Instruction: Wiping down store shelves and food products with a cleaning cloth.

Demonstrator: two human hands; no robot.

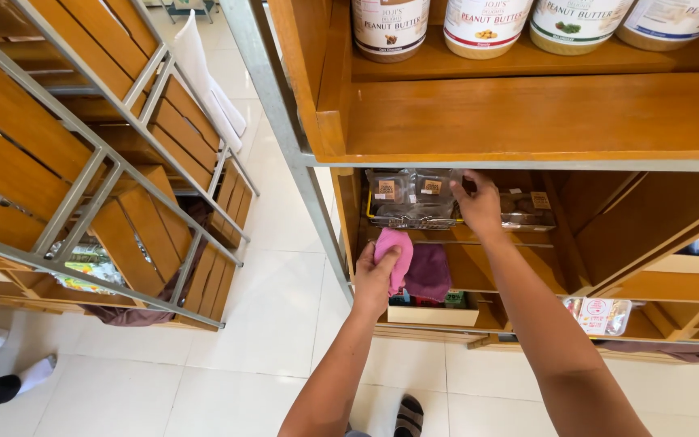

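My left hand (375, 279) grips a pink cloth (394, 252) and presses it against the front edge of a lower wooden shelf (527, 238). A darker magenta cloth (429, 271) hangs just to its right. My right hand (479, 204) reaches into that shelf and holds the edge of clear plastic boxes of baked goods (410, 197) stacked there. More clear packs (527, 209) lie right of the hand.
Several large jars (485, 26) stand on the top shelf of the wooden unit (527, 113). A slatted wooden rack with a metal frame (99, 162) leans at left. A clear packet (600, 314) lies lower right. Another person's socked foot (38, 374) shows at far left on white floor tiles.
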